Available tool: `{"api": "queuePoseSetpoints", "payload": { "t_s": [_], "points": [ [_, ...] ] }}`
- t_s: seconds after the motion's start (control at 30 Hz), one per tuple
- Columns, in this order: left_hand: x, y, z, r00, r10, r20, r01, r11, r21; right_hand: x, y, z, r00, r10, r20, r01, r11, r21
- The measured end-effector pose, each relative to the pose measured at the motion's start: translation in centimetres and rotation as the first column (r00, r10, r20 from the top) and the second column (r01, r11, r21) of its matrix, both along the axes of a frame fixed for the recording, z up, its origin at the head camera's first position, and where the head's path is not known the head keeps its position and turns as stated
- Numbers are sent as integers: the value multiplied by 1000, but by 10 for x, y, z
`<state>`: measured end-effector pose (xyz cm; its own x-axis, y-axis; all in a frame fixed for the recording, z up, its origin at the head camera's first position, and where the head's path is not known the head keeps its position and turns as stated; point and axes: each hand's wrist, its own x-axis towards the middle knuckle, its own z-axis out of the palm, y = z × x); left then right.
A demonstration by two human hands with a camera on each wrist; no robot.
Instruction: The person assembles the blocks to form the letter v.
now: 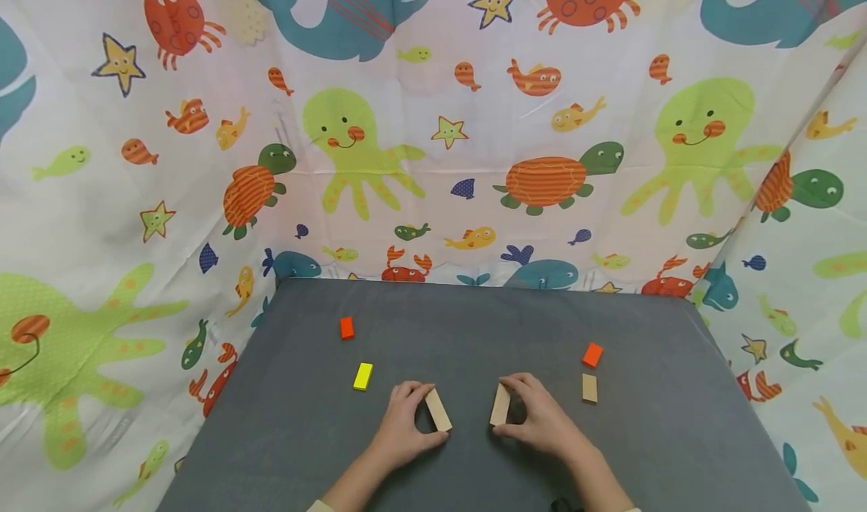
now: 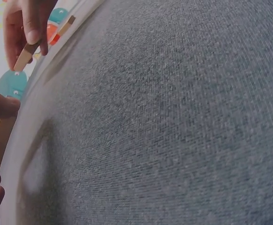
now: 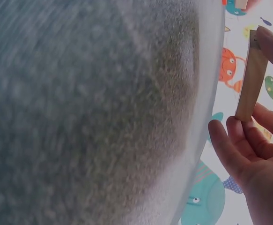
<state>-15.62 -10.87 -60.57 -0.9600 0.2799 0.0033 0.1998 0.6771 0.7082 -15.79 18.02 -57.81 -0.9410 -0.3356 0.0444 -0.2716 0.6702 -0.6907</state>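
My left hand (image 1: 406, 428) pinches a plain wooden block (image 1: 438, 409) by its two ends, thumb at the near end and fingers at the far end. Across a gap, my right hand (image 1: 538, 416) holds a second plain wooden block (image 1: 500, 405) the same way. Both blocks are above the grey table, tilted slightly toward each other at the far or near end. In the left wrist view the left block (image 2: 3, 140) appears at the left edge between thumb and fingers. The right wrist view shows the right block (image 3: 252, 77) between thumb and fingertips.
On the grey table (image 1: 467, 331) lie a red block (image 1: 347, 327) and a yellow block (image 1: 363, 376) at the left. To the right lie another red block (image 1: 592, 355) and a plain wooden block (image 1: 589, 388). A patterned curtain (image 1: 433, 173) hangs behind and beside the table.
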Motion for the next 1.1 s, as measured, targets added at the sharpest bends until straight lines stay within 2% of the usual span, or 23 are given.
{"api": "queuePoseSetpoints", "payload": {
  "t_s": [0.17, 0.4, 0.67, 0.9, 1.1],
  "points": [
    [1, 6, 1, 1000, 0, -10, 0, 1000, 17, 1, -6, 0, 999, 31, -13, -31, 999, -7],
    [2, 12, -3, 997, -9, -74, 11, 1000, 28, 0, -14, 0, 999, 44, 3, -44, 999, 1],
    [1, 17, -3, 1000, 5, -22, -4, 1000, 22, -3, -16, -6, 998, 38, 55, -39, 999, 19],
    [-4, 23, -7, 1000, -3, -27, 3, 1000, 9, -5, -22, -9, 999, 33, 22, -34, 999, 19],
    [-6, 26, -11, 1000, -5, -3, 5, 1000, 4, -8, -28, -11, 1000, 18, 5, -19, 999, 26]
  ]
}}
